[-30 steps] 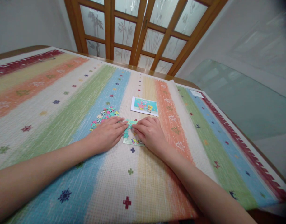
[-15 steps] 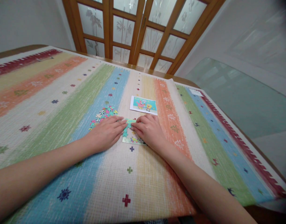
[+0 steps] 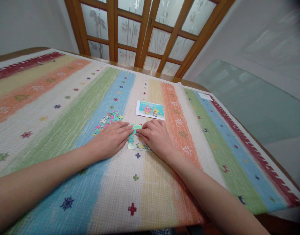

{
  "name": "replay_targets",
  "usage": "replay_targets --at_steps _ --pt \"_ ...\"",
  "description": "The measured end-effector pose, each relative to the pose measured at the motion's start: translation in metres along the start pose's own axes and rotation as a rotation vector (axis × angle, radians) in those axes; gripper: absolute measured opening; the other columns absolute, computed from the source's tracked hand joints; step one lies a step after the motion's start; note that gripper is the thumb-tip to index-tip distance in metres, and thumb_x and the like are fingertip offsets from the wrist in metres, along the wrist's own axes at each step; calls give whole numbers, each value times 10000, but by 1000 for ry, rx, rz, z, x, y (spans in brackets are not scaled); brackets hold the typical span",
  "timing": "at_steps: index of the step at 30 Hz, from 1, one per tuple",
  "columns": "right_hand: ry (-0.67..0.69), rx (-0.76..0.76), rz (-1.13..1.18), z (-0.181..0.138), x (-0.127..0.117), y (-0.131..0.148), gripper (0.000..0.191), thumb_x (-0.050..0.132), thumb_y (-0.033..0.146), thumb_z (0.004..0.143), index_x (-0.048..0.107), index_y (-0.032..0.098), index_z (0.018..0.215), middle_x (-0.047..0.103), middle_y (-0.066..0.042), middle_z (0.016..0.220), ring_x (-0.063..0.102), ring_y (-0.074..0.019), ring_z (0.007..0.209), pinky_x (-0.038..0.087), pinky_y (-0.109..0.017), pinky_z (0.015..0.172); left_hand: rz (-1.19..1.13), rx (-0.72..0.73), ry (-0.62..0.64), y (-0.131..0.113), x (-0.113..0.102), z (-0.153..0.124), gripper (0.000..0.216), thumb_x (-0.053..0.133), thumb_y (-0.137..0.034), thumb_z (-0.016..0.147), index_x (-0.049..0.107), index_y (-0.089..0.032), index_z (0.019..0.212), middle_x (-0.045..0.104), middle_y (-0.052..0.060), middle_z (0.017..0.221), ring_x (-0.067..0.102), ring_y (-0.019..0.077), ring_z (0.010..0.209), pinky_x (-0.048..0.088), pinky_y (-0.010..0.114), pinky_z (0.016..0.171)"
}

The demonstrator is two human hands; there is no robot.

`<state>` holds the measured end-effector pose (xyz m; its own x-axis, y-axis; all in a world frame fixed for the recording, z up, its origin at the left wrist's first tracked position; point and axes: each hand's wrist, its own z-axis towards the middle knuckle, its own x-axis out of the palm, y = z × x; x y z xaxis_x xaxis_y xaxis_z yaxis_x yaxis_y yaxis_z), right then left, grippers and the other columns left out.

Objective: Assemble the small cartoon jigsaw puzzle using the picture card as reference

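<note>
A partly assembled jigsaw puzzle (image 3: 135, 143) lies flat on the striped table mat (image 3: 66, 107). My left hand (image 3: 112, 138) rests palm down at the puzzle's left edge, fingers stretched out and together, fingertips touching the top left pieces. My right hand (image 3: 154, 137) lies over the puzzle's right half, fingers extended and pressing on the pieces, fingertips meeting those of the left hand. A heap of loose puzzle pieces (image 3: 108, 120) sits just beyond my left hand. The cartoon reference picture (image 3: 150, 109) lies flat beyond my right hand.
The colourful striped mat covers a wooden table. A wooden lattice door with frosted panes (image 3: 145, 32) stands behind the table's far edge. A glass table top (image 3: 250, 104) is off to the right. A small white label (image 3: 205, 96) sits on the mat's far right.
Both hands stay on the puzzle; my right fingertips have slid slightly left toward the left hand. The view has shifted a little.
</note>
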<state>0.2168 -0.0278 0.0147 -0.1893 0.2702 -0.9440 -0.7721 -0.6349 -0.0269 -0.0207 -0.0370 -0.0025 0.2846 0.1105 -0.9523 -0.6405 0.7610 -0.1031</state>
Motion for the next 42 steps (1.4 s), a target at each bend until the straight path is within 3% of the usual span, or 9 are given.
replay_targets --at_steps 26,35,42 --pt "78 -37 75 -4 -14 -2 108 680 268 959 787 281 973 748 -21 1023 584 -221 1007 296 -395 941 -18 6 3 0 -1 1 341 450 -235 1015 673 -153 1258 645 120 1389 517 312 1362 379 540 1151" --pt "222 -46 -36 -1 -27 8 154 637 287 991 788 264 1006 744 -42 1003 577 -239 1001 272 -421 957 -11 -10 13 -1 -1 0 329 477 -226 1008 668 -165 1268 616 101 1426 462 312 1405 349 533 1180" --pt "217 -56 -52 1 -28 11 130 653 250 975 783 253 962 737 -40 982 567 -230 979 267 -415 967 7 -16 30 -3 -4 2 331 450 -224 1020 680 -153 1245 575 107 1471 428 317 1430 341 527 1192"
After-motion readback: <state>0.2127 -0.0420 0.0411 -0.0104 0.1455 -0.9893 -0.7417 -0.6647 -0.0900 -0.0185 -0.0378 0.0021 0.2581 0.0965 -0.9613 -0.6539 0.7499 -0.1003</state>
